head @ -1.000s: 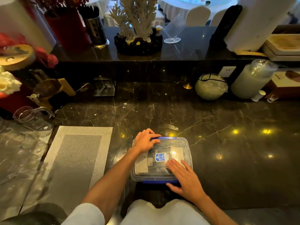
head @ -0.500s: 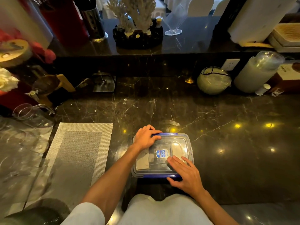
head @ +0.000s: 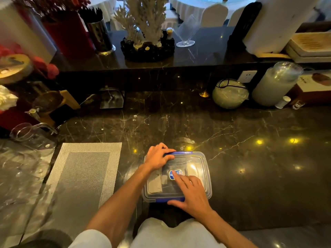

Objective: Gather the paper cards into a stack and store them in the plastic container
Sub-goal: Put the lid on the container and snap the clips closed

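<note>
Both hands on the clear rectangular plastic container [head: 206, 169], lid on!
The left hand [head: 158, 156] curls over its far-left corner, gripping the rim, thumb along the blue far clip [head: 184, 152]. The right hand [head: 192, 193] presses flat on the lid, fingers straight, thumb at the near edge. The grey paper cards [head: 155, 184] lie inside, just left of the right fingers.

One plastic container [head: 200, 162], one placemat [head: 86, 172], two hands [head: 157, 157] [head: 192, 196].
</note>
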`<state>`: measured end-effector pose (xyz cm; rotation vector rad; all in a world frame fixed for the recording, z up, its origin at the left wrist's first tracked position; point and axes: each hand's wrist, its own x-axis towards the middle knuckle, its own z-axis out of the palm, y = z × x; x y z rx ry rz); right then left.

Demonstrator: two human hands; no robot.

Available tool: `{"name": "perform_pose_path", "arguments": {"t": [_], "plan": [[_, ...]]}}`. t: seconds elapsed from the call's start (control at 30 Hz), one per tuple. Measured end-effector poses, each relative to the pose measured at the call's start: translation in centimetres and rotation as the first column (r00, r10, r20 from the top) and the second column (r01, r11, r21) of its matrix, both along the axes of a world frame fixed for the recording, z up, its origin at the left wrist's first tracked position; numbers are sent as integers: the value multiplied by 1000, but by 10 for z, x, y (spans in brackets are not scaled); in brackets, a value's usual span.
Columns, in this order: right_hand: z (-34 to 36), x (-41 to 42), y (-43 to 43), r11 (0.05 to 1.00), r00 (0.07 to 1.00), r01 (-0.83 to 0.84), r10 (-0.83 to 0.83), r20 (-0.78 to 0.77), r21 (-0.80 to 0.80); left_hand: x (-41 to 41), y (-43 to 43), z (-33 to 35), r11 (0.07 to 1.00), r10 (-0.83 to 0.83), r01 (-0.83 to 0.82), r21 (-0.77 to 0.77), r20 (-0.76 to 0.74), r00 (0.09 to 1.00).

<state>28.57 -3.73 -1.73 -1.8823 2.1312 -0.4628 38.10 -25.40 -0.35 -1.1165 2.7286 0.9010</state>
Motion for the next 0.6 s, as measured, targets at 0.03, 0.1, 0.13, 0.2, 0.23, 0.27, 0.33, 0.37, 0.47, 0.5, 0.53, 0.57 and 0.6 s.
{"name": "perform_pose_path", "arguments": {"t": [0.03, 0.1, 0.13, 0.2, 0.23, 0.27, 0.33, 0.37, 0.47, 0.5, 0.53, 0.57, 0.6], "plan": [[3, -7, 2, 999, 994, 32, -31, 107, -7, 0, -2, 2, 999, -43, 43, 9, 17, 999], [8, -23, 4, 995, 917, 102, -102, 386, 22, 4, -5, 6, 995, -95, 95, -6, 11, 995], [11, -31, 4, 986, 856, 160, -158, 492, 37, 9, -5, 7, 998, -57, 57, -24, -33, 998], [18, -47, 1, 946, 682, 318, -276, 677, 65, 26, 3, 8, 983, 184, -181, 33, -159, 970], [23, -54, 0, 914, 542, 390, -324, 775, 110, 39, 11, 10, 934, 351, -327, 145, -201, 915], [25, -60, 0, 879, 395, 445, -366, 843, 172, 53, 20, 11, 842, 514, -444, 305, -208, 832], [23, -71, 2, 804, 128, 507, -427, 895, 311, 81, 44, 11, 602, 727, -531, 596, -133, 674], [19, -75, 4, 780, 2, 493, -444, 896, 385, 93, 57, 11, 515, 770, -530, 674, -93, 631], [6, -79, 9, 788, -227, 355, -449, 864, 503, 111, 92, 13, 385, 797, -387, 838, -89, 598], [5, -78, 10, 800, -246, 318, -449, 859, 509, 111, 99, 14, 389, 779, -338, 857, -110, 618], [5, -76, 10, 805, -254, 299, -451, 855, 513, 110, 104, 15, 406, 759, -313, 858, -126, 639], [5, -76, 10, 807, -259, 290, -452, 854, 515, 107, 105, 17, 421, 748, -307, 853, -136, 649], [7, -76, 10, 807, -261, 288, -452, 853, 516, 104, 104, 18, 427, 749, -316, 847, -136, 648]]}}
